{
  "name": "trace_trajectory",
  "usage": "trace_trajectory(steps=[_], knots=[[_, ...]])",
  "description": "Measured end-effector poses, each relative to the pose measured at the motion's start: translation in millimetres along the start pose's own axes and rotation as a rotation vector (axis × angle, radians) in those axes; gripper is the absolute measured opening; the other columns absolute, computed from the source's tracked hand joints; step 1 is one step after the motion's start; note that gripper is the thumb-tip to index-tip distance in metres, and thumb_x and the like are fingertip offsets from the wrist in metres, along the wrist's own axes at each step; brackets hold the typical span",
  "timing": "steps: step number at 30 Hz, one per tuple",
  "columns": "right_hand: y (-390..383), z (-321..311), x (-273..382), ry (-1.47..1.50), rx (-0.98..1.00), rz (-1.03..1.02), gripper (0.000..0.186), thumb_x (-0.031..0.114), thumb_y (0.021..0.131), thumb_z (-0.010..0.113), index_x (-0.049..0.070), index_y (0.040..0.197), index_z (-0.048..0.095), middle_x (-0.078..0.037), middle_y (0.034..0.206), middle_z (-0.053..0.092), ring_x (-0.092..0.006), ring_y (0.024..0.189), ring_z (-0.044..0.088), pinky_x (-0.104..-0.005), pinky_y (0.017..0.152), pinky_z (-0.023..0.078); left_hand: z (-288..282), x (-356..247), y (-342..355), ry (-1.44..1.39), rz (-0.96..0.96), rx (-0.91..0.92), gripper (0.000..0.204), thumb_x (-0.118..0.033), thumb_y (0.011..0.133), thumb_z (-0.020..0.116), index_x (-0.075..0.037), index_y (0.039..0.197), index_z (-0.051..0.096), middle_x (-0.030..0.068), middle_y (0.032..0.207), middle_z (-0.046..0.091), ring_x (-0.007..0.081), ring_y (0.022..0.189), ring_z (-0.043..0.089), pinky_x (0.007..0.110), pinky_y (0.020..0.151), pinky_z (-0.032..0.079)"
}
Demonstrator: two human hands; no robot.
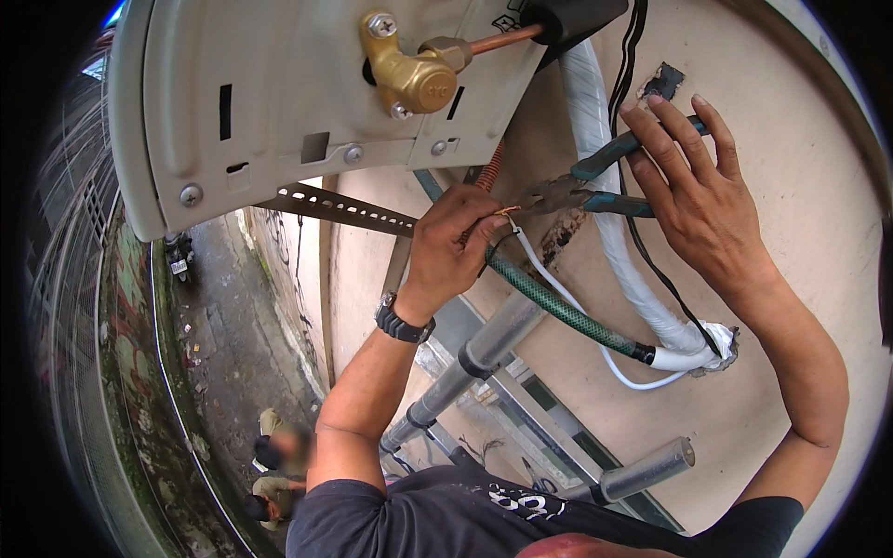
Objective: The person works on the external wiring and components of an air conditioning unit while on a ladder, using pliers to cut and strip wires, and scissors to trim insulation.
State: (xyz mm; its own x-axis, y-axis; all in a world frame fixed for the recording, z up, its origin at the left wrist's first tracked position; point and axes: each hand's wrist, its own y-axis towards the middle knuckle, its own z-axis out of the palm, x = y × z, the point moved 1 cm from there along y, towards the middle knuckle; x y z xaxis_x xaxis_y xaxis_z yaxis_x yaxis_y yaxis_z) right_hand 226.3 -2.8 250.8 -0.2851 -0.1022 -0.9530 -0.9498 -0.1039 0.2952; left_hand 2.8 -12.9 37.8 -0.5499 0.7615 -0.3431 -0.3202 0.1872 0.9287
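The left hand [451, 244] has thumb and forefinger together on the white cable [642, 386], its bare conductors [508, 211] poking rightward past the fingertips, its length sagging lower right. Just right of these fingertips, combination pliers [561, 193] point leftward, handles parted; the right hand [699, 200], farther off, holds them, fingers spread.

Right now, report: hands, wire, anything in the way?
Left hand pinching thin wire, tip poking out. Right hand holding pliers, handles spread, jaws close to wire. Green hose crowds in below; wrapped white pipe behind pliers.
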Motion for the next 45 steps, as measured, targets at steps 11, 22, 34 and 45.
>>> trace_trajectory(steps=[11, 22, 34, 45], knots=[[-1, -11, -1, 0.011, 0.000, -0.030, 0.010, 0.022, 0.093, 0.071, 0.016, 0.096, 0.064, 0.001, 0.134, 0.056, -0.0175, 0.128, 0.052, -0.0464, 0.123, 0.034, -5, -3, 1, -0.001, 0.031, -0.008, 0.012, -0.006, 0.096, 0.074, -0.001, 0.107, 0.075, 0.0130, 0.101, 0.071, 0.0258, 0.088, 0.069, 0.034, 0.077, 0.054], [-4, -14, -2, -0.034, 0.029, -0.054, 0.011, 0.025, 0.096, 0.069, 0.017, 0.096, 0.063, -0.001, 0.125, 0.054, -0.0166, 0.122, 0.052, -0.0441, 0.115, 0.039, -7, -9, 3, 0.010, 0.021, 0.009, 0.013, -0.006, 0.095, 0.075, -0.001, 0.107, 0.075, 0.0126, 0.101, 0.071, 0.0255, 0.087, 0.069, 0.033, 0.075, 0.054], [6, -30, -15, 0.383, 0.413, -0.056, 0.009, 0.013, 0.094, 0.066, 0.007, 0.101, 0.068, -0.008, 0.093, 0.066, -0.0260, 0.088, 0.067, -0.0374, 0.080, 0.054, 2, -3, 1, 0.106, 0.108, -0.052, 0.013, 0.000, 0.094, 0.074, -0.001, 0.107, 0.075, 0.0122, 0.100, 0.069, 0.0276, 0.086, 0.070, 0.034, 0.074, 0.055], [49, -45, -41, 0.920, 1.319, 0.284, 0.023, 0.001, 0.084, 0.061, 0.000, 0.101, 0.076, -0.010, 0.077, 0.073, -0.0272, 0.074, 0.071, -0.0408, 0.074, 0.055, 11, -1, 0, 0.199, 0.189, -0.065, 0.018, 0.002, 0.092, 0.075, -0.003, 0.109, 0.075, 0.0122, 0.103, 0.070, 0.0303, 0.090, 0.071, 0.039, 0.077, 0.057]])
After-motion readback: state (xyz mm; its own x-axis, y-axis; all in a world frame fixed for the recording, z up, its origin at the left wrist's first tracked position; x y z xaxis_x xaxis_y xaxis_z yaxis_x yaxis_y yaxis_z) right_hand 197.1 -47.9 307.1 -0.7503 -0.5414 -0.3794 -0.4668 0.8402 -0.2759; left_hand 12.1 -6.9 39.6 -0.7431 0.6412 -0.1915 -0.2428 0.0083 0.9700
